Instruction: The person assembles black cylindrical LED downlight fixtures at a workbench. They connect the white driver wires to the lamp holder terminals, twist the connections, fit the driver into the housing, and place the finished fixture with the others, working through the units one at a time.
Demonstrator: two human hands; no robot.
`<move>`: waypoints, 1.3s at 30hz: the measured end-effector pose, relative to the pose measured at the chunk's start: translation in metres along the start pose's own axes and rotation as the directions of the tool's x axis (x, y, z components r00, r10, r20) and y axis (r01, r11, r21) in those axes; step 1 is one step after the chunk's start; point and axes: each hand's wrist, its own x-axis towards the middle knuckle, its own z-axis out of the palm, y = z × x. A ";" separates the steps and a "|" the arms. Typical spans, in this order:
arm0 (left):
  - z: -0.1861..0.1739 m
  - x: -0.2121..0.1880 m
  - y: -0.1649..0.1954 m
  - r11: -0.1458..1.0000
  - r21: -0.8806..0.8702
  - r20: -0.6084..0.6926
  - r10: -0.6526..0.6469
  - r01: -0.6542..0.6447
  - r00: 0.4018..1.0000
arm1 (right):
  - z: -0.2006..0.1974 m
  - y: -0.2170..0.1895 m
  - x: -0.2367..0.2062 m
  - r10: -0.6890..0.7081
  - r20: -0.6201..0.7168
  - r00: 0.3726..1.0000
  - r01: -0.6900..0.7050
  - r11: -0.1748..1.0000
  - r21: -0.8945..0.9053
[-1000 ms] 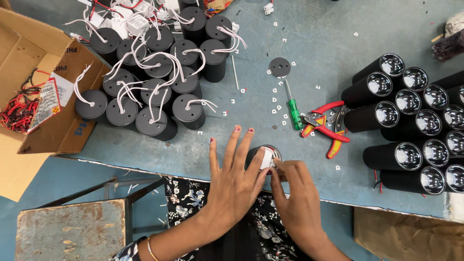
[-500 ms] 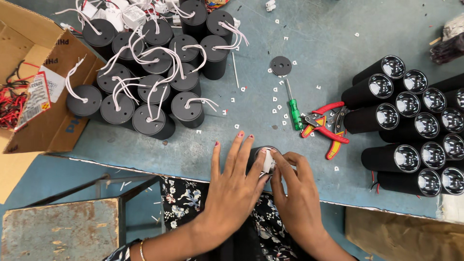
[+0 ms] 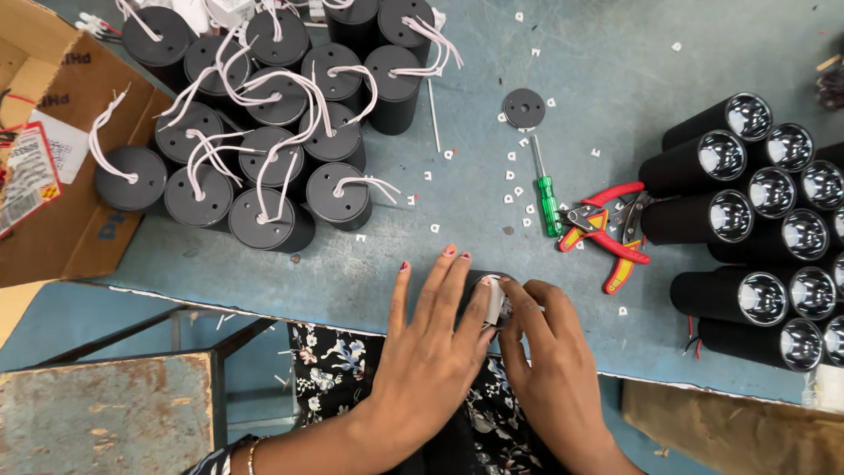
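A black cylinder (image 3: 476,283) stands upright at the table's near edge, mostly covered by both hands. My left hand (image 3: 435,347) lies over its left side with the fingers spread and the thumb against a small white piece (image 3: 495,300) on its top. My right hand (image 3: 549,356) pinches that white piece from the right with its fingertips. What lies under the palms is hidden.
Several upright black cylinders with white wires (image 3: 264,132) crowd the far left. Black cylinders with shiny lenses (image 3: 756,220) lie stacked at the right. A green screwdriver (image 3: 549,200), red-handled pliers (image 3: 607,233), a black disc (image 3: 524,107) and white scraps lie mid-table. A cardboard box (image 3: 61,176) sits left.
The view has shifted slightly; both hands stay on the cylinder, with the fingertips working a little at the white piece on top.
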 end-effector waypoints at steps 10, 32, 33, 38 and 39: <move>0.006 0.009 0.003 0.993 0.118 0.067 0.016 -0.024 0.998 | 0.003 0.008 -0.001 -0.026 0.051 0.998 0.028 0.999 -0.044; 0.000 0.000 0.007 0.998 0.024 0.032 -0.060 0.059 0.998 | -0.001 0.004 -0.020 0.012 -0.041 0.999 -0.012 1.000 -0.017; -0.001 -0.001 0.008 0.998 -0.008 0.037 -0.063 0.063 0.997 | -0.003 0.004 -0.020 0.011 -0.044 0.999 -0.011 1.000 -0.014; -0.014 -0.003 0.005 0.957 -0.277 0.071 -0.066 0.083 0.995 | -0.036 0.009 -0.017 0.025 0.092 0.995 -0.042 0.981 0.188; -0.016 -0.004 0.005 0.949 -0.304 0.066 -0.064 0.081 0.996 | -0.042 0.010 -0.018 -0.011 0.106 0.994 -0.016 0.970 0.243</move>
